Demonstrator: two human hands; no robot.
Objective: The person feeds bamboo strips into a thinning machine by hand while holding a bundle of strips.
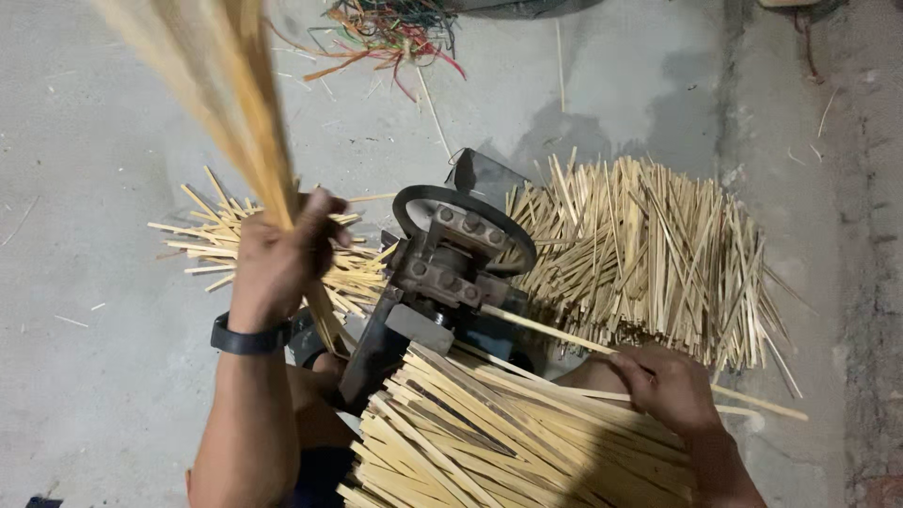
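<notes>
Dim, even light on the grey floor, soft shadows beside the machine, and the raised strips motion-blurred.

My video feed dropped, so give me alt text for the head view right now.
The left hand grips a raised bundle of thin bamboo strips while the right hand holds a single bamboo stick leading into a small metal machine on the concrete floor. Piles of cut sticks surround it.

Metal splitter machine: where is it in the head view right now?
The metal splitter machine sits mid-frame on the concrete floor, between the left hand gripping a raised bundle of strips and the big pile of bamboo sticks on the right.
</notes>
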